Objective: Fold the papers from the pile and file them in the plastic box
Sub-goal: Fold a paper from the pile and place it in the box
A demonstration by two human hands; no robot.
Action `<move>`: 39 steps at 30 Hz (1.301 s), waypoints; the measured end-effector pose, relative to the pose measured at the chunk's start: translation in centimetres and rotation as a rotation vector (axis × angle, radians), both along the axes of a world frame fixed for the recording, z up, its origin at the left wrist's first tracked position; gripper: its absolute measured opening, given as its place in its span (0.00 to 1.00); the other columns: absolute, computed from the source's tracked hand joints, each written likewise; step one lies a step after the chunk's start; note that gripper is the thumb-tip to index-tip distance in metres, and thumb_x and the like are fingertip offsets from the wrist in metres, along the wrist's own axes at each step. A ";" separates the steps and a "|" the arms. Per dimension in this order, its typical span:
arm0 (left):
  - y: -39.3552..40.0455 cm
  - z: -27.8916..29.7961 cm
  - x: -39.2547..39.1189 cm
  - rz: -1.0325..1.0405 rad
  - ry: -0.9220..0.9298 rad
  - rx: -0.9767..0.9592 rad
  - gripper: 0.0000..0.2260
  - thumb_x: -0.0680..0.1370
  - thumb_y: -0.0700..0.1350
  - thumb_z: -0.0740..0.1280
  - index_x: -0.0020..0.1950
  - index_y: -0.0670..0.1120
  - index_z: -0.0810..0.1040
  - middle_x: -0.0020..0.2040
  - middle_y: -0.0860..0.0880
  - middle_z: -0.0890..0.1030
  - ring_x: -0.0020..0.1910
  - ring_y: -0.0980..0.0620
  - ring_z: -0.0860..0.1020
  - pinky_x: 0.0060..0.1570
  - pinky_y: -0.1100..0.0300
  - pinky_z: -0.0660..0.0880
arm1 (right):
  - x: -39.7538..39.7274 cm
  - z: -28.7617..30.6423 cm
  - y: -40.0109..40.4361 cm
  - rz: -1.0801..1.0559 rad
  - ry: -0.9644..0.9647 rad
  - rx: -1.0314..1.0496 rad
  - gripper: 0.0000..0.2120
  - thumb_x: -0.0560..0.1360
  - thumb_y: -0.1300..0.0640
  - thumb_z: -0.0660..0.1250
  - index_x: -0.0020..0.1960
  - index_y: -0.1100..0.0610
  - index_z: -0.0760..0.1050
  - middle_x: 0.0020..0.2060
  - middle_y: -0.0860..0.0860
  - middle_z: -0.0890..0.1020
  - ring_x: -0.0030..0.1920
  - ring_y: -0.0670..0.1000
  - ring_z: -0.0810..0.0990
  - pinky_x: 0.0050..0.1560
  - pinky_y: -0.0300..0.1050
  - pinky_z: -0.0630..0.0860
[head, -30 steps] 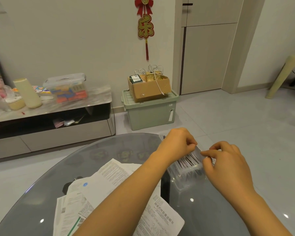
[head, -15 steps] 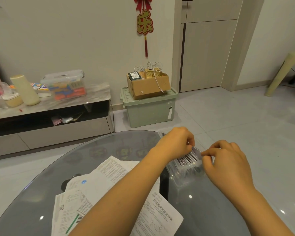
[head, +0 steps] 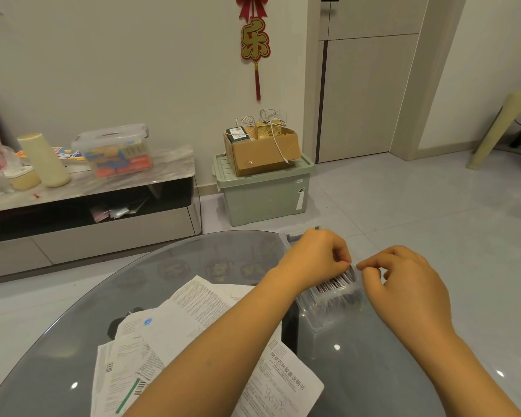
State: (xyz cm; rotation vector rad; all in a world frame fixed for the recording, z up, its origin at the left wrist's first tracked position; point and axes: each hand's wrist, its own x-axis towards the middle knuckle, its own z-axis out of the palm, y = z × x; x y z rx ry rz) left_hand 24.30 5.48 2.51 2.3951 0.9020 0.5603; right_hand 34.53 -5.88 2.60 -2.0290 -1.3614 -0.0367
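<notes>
My left hand (head: 319, 260) has its fingers curled and pinches the top edge of a folded paper (head: 350, 265) that stands at the far end of the row of filed papers (head: 336, 282) in the clear plastic box (head: 331, 314). My right hand (head: 403, 284) meets it from the other side, thumb and forefinger closed on the same paper edge, the remaining fingers tucked in, so both grips grasp that one slip just above the box. The filed papers stand on edge, packed side by side, with printed barcode stripes showing along their tops. The box sits on the right part of the round dark glass worktop (head: 57, 341), and my left forearm crosses over the pile of papers (head: 169, 332), which lies loose and unfolded on the worktop to the left of the box, sheets overlapping, one with a green stripe and one with printed Chinese text. Beyond the worktop, on the floor against the wall, a cardboard box (head: 262, 152) rests on a green storage bin (head: 262, 191), beside a low TV cabinet (head: 88, 212) that carries a lidded container (head: 115, 152). A red ornament (head: 254, 40) hangs on the wall above.
</notes>
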 end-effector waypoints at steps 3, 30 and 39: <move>0.1 0.1 0.1 -0.022 0.036 -0.019 0.03 0.73 0.39 0.70 0.44 0.43 0.83 0.43 0.48 0.83 0.40 0.56 0.76 0.38 0.69 0.72 | 0.1 -0.1 0.0 -0.002 -0.010 -0.028 0.10 0.72 0.61 0.64 0.42 0.53 0.83 0.42 0.49 0.79 0.42 0.50 0.72 0.38 0.42 0.67; 0.2 0.1 0.5 -0.043 0.264 0.269 0.03 0.77 0.41 0.62 0.48 0.44 0.75 0.42 0.45 0.80 0.41 0.45 0.75 0.38 0.55 0.70 | 0.2 0.3 0.1 -0.010 0.012 -0.163 0.11 0.74 0.59 0.61 0.46 0.52 0.83 0.46 0.50 0.81 0.43 0.52 0.77 0.40 0.44 0.73; -0.1 0.7 1.1 -0.124 0.395 0.335 0.05 0.76 0.42 0.64 0.48 0.46 0.80 0.44 0.47 0.82 0.41 0.49 0.75 0.38 0.58 0.69 | 0.2 0.3 0.1 -0.020 -0.001 -0.172 0.11 0.74 0.58 0.61 0.47 0.51 0.83 0.48 0.49 0.81 0.43 0.51 0.77 0.39 0.42 0.71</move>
